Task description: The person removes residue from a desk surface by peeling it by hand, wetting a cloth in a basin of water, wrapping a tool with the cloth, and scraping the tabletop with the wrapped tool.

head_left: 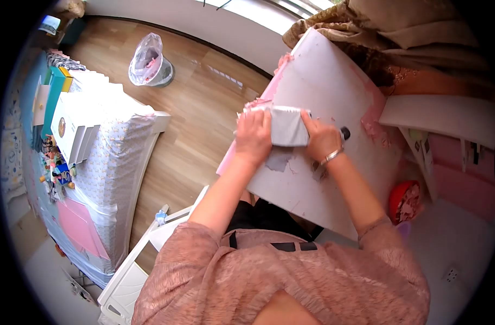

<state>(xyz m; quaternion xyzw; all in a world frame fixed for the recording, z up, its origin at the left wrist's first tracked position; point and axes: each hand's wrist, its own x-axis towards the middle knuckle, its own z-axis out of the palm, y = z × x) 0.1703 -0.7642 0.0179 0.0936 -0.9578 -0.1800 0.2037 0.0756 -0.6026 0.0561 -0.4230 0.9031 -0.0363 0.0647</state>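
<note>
A light grey cloth-like piece [290, 126] lies over the white tabletop [323, 76], between my two hands. My left hand [253, 134] is closed on its left end, near the table's edge, with the fingers together. At its right end my right hand [322, 140] grips the edge, the index finger stretched along it. What lies under the piece is hidden. A darker grey scrap [278, 162] shows just below it. Pink peeled material [373, 116] clings to the table's right side, and more pink bits sit along the left edge. A small black object [345, 133] is beside my right wrist.
A lined bin [150, 65] stands on the wooden floor. To the left is a bed [112, 135] with boxes and a pink sheet [82, 227]. A red bowl [405, 201] of pink scraps is at the lower right. Brown curtains [421, 49] hang at the upper right.
</note>
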